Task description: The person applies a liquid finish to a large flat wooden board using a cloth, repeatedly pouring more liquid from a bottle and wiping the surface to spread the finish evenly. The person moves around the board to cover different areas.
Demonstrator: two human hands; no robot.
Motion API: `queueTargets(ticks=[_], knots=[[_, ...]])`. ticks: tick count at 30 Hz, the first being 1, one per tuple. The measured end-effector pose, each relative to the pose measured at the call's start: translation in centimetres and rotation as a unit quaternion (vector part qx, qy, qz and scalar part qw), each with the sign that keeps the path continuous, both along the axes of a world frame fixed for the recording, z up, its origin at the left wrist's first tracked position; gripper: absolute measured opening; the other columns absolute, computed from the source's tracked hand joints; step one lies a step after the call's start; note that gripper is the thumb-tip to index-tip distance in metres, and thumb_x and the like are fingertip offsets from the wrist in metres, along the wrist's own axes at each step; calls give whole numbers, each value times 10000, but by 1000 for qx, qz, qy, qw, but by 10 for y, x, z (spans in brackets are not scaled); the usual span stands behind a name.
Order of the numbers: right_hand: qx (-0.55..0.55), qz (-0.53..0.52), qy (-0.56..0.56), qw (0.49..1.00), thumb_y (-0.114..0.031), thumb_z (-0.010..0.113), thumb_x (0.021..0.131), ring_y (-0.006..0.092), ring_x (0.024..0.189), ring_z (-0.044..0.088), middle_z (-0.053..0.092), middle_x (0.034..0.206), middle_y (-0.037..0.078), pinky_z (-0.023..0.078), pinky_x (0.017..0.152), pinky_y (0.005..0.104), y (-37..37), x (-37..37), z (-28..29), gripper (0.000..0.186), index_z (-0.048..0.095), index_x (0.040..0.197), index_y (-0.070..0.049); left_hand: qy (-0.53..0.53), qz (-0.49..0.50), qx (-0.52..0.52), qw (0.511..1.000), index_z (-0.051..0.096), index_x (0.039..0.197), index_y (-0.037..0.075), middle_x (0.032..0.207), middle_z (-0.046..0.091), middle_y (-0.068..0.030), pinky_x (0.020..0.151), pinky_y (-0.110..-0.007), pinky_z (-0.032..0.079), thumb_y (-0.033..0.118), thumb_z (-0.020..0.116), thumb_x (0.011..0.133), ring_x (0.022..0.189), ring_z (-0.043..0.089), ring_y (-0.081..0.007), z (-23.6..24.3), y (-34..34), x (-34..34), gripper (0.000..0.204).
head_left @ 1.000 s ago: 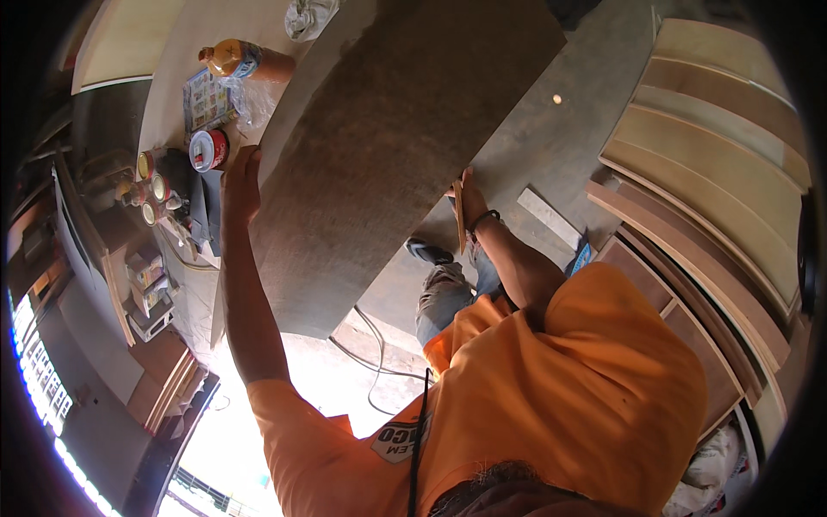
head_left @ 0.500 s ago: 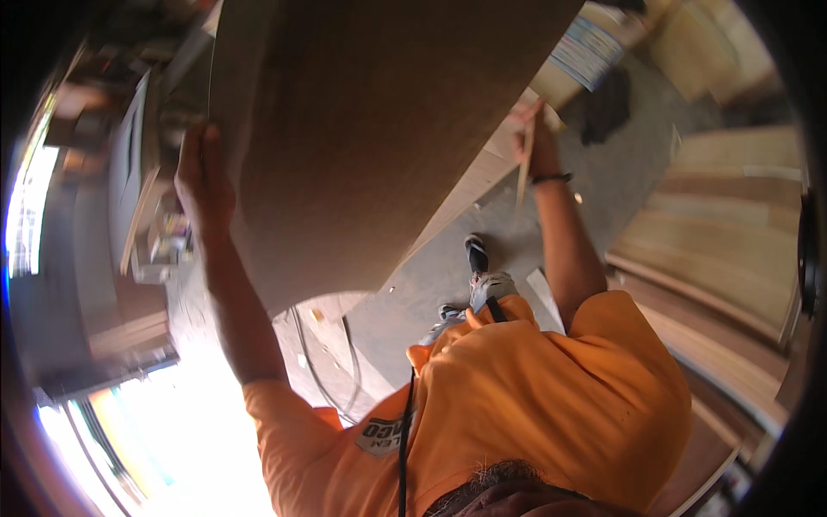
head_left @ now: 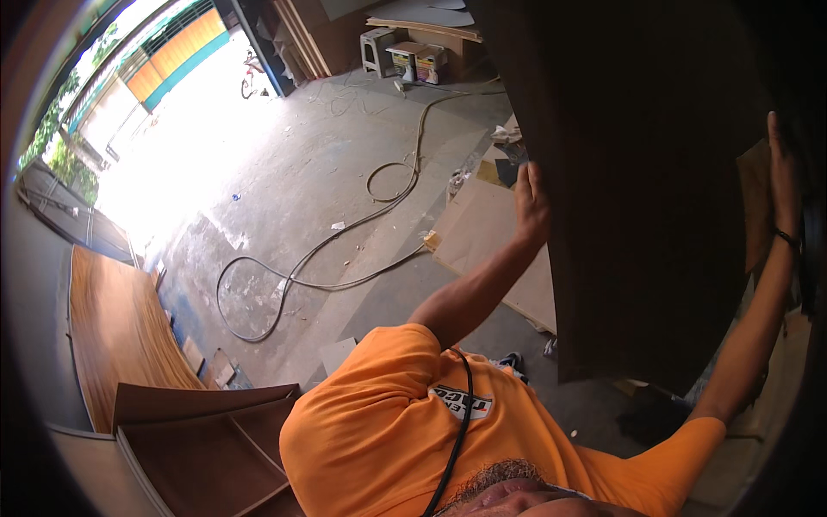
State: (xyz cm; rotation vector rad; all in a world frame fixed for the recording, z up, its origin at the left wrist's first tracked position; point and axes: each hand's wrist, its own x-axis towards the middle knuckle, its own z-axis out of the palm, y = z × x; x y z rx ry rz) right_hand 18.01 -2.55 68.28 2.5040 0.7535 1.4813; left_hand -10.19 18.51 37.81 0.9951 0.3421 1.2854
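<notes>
A large dark board (head_left: 642,207) fills the right half of the view, held up before me between my two hands. My left hand (head_left: 532,205) grips its left edge, the fingers curled behind it. Over at the right edge, my right hand (head_left: 782,189) presses along the board with its fingers pointing up; its grip is partly lost in shadow. A brown flat piece (head_left: 755,205) shows just beside the right hand, and I cannot tell whether it is joined to the board.
A long cable (head_left: 297,271) loops over the concrete floor (head_left: 215,211). Flat sheets (head_left: 495,241) lie left of the board. Wood-grain panel (head_left: 125,323) and brown open cabinet (head_left: 202,452) stand at lower left. Stool (head_left: 377,50) and boxes (head_left: 418,62) sit at the back, near a bright doorway.
My view has swung toward the bright doorway, and the board now stands at the right. My right hand, earlier near a thin strip beside the board, is now at the board's right edge.
</notes>
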Motion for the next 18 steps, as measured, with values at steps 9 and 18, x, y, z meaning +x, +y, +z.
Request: queueTargets(ticks=[9, 18], knots=[[31, 277, 387, 879, -741, 322, 868, 423, 1129, 529, 594, 1152, 263, 419, 929, 446, 143, -60, -79, 860, 580, 1181, 18, 163, -224, -347, 896, 254, 1465, 118, 1285, 476, -97, 871, -459, 479, 503, 482, 949, 1061, 537, -219, -144, -68, -28, 684], [-130, 198, 556, 797, -730, 315, 866, 399, 1099, 561, 623, 1119, 226, 437, 925, 478, 174, -2, -293, 767, 651, 1086, -77, 226, -358, -490, 762, 499, 1144, 40, 1062, 592, -146, 779, -404, 541, 338, 532, 962, 896, 640, -272, -242, -159, -58, 351]])
